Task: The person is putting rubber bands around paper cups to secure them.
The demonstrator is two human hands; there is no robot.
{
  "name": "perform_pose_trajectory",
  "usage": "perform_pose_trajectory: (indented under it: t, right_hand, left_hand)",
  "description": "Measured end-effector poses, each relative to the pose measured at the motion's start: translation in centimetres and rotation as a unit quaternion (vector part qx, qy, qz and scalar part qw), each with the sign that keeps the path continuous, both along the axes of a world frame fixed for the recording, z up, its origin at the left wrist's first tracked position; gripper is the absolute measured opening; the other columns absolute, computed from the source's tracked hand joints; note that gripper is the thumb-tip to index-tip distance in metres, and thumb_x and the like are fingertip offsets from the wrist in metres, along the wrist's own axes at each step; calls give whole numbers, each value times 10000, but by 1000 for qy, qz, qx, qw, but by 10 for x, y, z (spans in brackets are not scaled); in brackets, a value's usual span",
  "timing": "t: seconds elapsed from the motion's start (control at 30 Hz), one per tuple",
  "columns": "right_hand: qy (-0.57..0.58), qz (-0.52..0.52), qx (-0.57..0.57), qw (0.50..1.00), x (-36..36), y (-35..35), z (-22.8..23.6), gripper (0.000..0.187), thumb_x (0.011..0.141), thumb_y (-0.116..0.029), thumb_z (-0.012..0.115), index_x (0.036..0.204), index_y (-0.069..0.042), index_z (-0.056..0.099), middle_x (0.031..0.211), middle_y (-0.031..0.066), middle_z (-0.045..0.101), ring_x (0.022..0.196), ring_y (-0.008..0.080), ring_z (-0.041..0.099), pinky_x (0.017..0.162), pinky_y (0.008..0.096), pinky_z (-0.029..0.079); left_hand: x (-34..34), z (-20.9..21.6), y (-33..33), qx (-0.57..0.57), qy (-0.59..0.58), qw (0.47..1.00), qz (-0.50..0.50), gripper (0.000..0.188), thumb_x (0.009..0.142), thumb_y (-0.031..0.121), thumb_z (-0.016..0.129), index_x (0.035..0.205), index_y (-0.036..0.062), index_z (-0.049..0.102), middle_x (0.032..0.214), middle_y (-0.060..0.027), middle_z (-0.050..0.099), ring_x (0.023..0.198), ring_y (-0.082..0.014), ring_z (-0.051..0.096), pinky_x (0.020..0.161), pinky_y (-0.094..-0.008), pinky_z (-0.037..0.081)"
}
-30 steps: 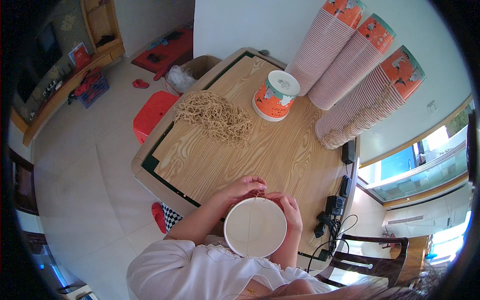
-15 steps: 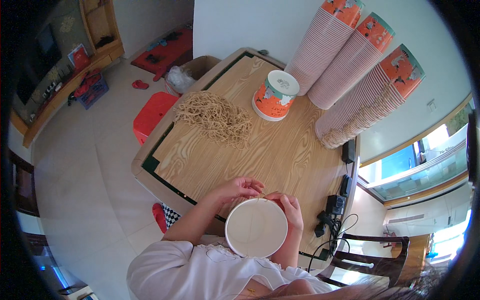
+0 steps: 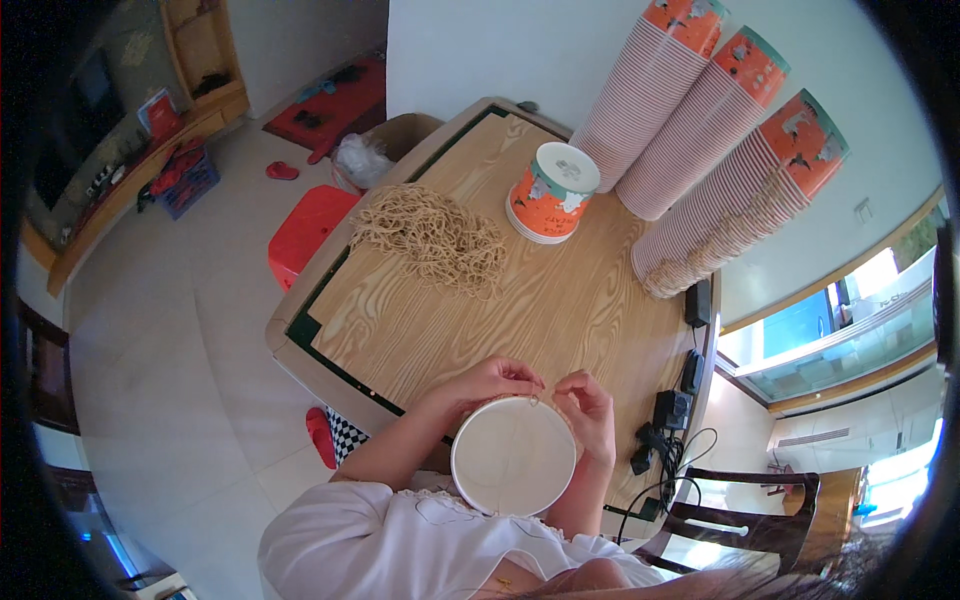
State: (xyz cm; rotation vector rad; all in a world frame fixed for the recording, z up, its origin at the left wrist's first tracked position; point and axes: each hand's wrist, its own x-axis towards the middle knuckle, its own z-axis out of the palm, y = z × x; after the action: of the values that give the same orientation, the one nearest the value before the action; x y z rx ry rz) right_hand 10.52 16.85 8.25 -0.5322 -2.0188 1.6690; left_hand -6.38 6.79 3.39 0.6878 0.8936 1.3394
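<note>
A round paper bucket point(image 3: 513, 457), white inside, rests upright in front of my chest with its mouth toward me. At its far rim, my left hand point(image 3: 497, 381) is closed in a pinch on a thin tan cord point(image 3: 536, 399). My right hand point(image 3: 590, 411) sits at the rim's right side, thumb and fingertips pinched on the same cord. The fine detail between the fingertips is too small to make out. Beyond them on the wood-grain table point(image 3: 420, 335) lies a tangled heap of tan cords point(image 3: 430, 236).
A short stack of orange buckets point(image 3: 545, 205) stands upside down past the heap. Tall nested stacks point(image 3: 650, 100) lean at the back right; the nearest stack point(image 3: 740, 200) has cords along it. Black adapters and cables point(image 3: 655, 440) line the right edge. A red stool point(image 3: 308, 232) is at left.
Both hands have shifted slightly right along the far rim. My right hand has lifted a little, its thumb and fingers now drawn into a pinch. The bucket has stayed nearly in place.
</note>
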Motion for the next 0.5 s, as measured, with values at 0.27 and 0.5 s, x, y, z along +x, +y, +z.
perform_pose_trajectory:
  t: [0.27,0.5]
  right_hand:
    - [-35,43,6,998,-23,3,18,97,759,33,598,848,0,578,824,27,558,794,96,535,735,227,420]
    - [-51,15,1,999,-27,6,8,53,778,34,581,813,-6,580,774,17,564,779,97,539,736,227,423]
  left_hand:
    - [-3,9,6,22,150,988,-12,205,775,155,661,933,33,616,867,-19,614,804,-98,556,708,-253,456]
    - [-4,4,3,35,135,990,-13,196,780,167,660,916,34,615,830,-9,613,771,-90,552,683,-247,449]
